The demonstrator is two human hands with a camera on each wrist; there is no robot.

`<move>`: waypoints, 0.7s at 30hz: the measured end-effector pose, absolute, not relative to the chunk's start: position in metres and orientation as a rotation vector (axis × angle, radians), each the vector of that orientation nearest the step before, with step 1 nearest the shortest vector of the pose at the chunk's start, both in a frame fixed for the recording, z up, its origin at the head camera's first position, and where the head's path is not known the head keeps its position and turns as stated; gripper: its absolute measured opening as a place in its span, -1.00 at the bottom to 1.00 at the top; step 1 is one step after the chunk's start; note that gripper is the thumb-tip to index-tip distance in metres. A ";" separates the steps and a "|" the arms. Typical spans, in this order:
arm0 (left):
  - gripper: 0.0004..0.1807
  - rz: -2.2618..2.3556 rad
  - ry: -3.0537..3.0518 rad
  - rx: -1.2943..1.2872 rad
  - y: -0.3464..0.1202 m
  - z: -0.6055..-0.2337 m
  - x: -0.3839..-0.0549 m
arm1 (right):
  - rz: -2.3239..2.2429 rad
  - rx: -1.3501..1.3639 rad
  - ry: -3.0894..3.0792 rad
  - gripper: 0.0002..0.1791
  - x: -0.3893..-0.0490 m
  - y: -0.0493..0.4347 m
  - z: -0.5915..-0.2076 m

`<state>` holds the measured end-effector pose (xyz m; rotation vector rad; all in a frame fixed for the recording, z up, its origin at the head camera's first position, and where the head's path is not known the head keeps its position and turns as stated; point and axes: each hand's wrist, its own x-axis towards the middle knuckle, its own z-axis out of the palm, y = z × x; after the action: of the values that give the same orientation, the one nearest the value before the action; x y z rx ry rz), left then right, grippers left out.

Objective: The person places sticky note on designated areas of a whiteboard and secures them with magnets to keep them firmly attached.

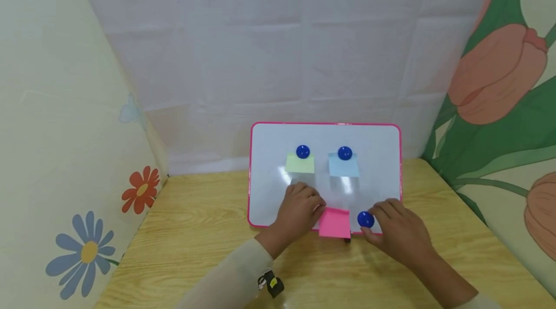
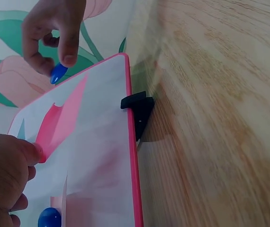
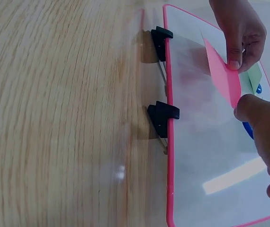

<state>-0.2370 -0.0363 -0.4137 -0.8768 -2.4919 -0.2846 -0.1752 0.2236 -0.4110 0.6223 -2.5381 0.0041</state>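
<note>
My left hand (image 1: 299,207) pinches a pink sticky note (image 1: 334,223) near its upper left corner, in front of the lower part of a white board (image 1: 269,154) with a pink frame. To the right, a round blue magnet (image 1: 366,219) is held between the thumb and fingers of my right hand (image 1: 401,231). In the left wrist view that magnet (image 2: 58,74) shows edge-on at the fingertips, apart from the note. Higher on the board, blue magnets sit at the tops of a green note (image 1: 299,164) and a light blue note (image 1: 343,166).
The board leans back on a wooden table (image 1: 204,231). Black clip feet (image 3: 163,116) grip its lower edge. Another blue magnet (image 2: 49,218) by a paper edge shows low in the left wrist view. A white cloth (image 1: 243,58) hangs behind; flower-patterned panels (image 1: 499,82) stand at the sides.
</note>
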 end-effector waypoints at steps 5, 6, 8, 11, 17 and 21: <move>-0.89 -0.280 -2.465 -0.860 -0.029 -0.414 -0.241 | 0.003 0.619 -2.537 -0.44 -0.178 0.222 -0.411; -0.89 -0.280 -2.460 -0.855 -0.028 -0.414 -0.242 | 0.002 0.617 -2.533 -0.43 -0.179 0.222 -0.411; -0.88 -0.280 -2.457 -0.841 -0.025 -0.414 -0.243 | -0.001 0.610 -2.528 -0.42 -0.181 0.221 -0.412; -0.87 -0.283 -2.450 -0.826 -0.021 -0.414 -0.246 | 0.000 0.605 -2.517 -0.43 -0.183 0.220 -0.412; -0.84 -0.260 -2.477 -0.819 -0.015 -0.413 -0.249 | 0.000 0.601 -2.508 -0.44 -0.188 0.218 -0.413; -0.81 -0.250 -2.527 -0.796 -0.011 -0.413 -0.251 | -0.005 0.581 -2.535 -0.43 -0.190 0.216 -0.413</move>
<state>-0.2510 -0.0112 -0.4129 -0.7959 -2.5266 -0.2503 -0.1905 0.2158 -0.4128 0.5814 -2.5349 -0.0047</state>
